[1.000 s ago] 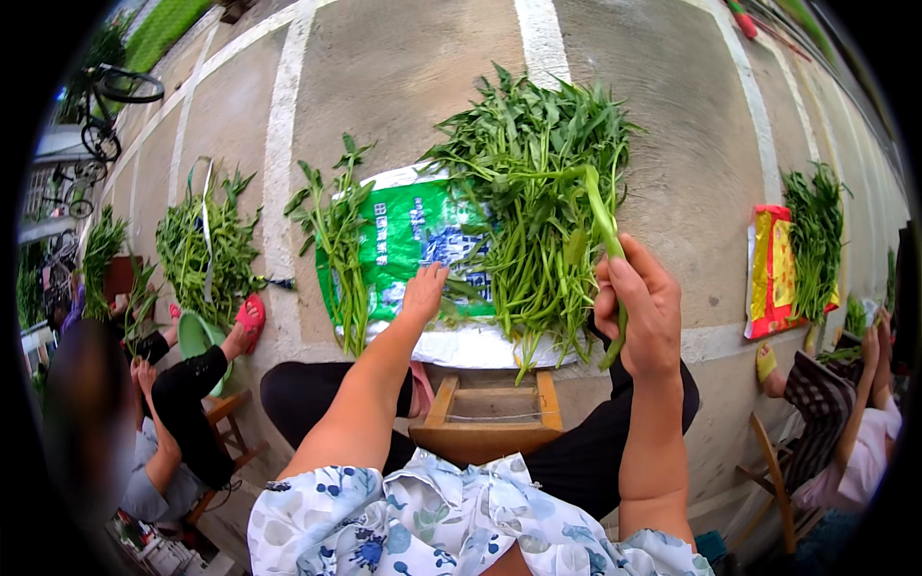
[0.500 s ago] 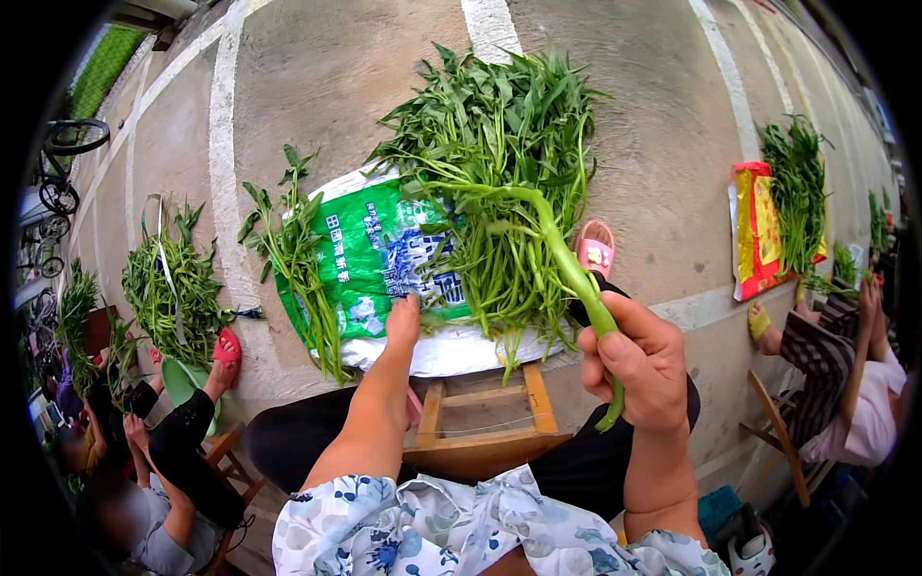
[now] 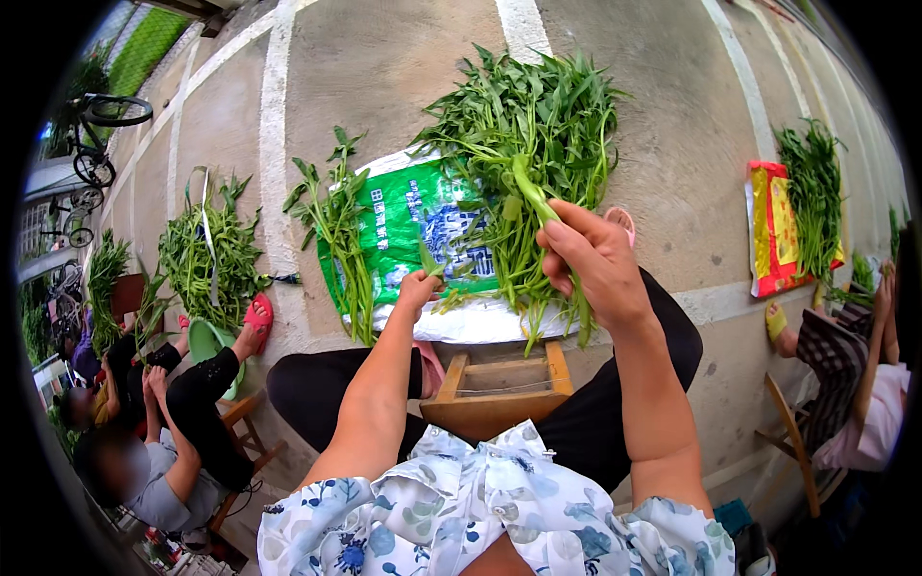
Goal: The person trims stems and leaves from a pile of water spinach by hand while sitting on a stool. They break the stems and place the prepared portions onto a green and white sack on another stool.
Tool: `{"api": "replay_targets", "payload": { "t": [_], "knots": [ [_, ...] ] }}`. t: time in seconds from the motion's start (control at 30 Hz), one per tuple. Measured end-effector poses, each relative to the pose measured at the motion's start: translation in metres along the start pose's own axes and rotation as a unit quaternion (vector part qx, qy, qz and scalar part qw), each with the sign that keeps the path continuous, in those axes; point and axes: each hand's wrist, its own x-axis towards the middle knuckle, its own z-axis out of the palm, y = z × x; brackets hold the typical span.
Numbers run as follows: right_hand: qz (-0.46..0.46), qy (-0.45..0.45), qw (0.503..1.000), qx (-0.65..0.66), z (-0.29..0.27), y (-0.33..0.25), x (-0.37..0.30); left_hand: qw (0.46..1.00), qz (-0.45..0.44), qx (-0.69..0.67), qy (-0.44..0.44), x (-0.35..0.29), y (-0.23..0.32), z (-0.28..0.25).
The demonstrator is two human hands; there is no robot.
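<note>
My right hand (image 3: 605, 267) is closed round a thick, pale green water spinach stem (image 3: 531, 187), which points away from me over the heap. My left hand (image 3: 419, 292) has its fingers pinched, and a small green leaf (image 3: 428, 257) sticks up from them. Beyond both hands, a big heap of water spinach (image 3: 523, 115) lies partly on a green and white plastic sack (image 3: 394, 216). A smaller bunch of water spinach (image 3: 347, 230) rests along the sack's left side.
Between my knees stands a small wooden stool (image 3: 499, 408). At left are another leafy heap (image 3: 208, 264), a green basin (image 3: 206, 350) and seated people. A red and yellow sack (image 3: 774, 230) with greens lies at right near another seated person. Bicycles (image 3: 93, 144) stand far left.
My right hand has moved forward with the stem, lifting away from my knee. My left hand has pulled back slightly from the sack, and a leaf now shows in its fingers. The view has shifted left.
</note>
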Motion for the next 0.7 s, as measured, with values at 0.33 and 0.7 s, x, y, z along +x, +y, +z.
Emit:
{"api": "replay_targets", "payload": {
  "t": [0.33,0.7],
  "knots": [
    [-0.148,-0.048,0.979,-0.13,0.045,0.082,0.023,0.905,0.102,-0.367,-0.19,-0.142,0.079,0.038],
    [-0.223,0.03,0.849,-0.479,0.094,0.144,-0.034,0.845,0.098,-0.492,-0.184,-0.196,0.064,0.028]
  ]
}}
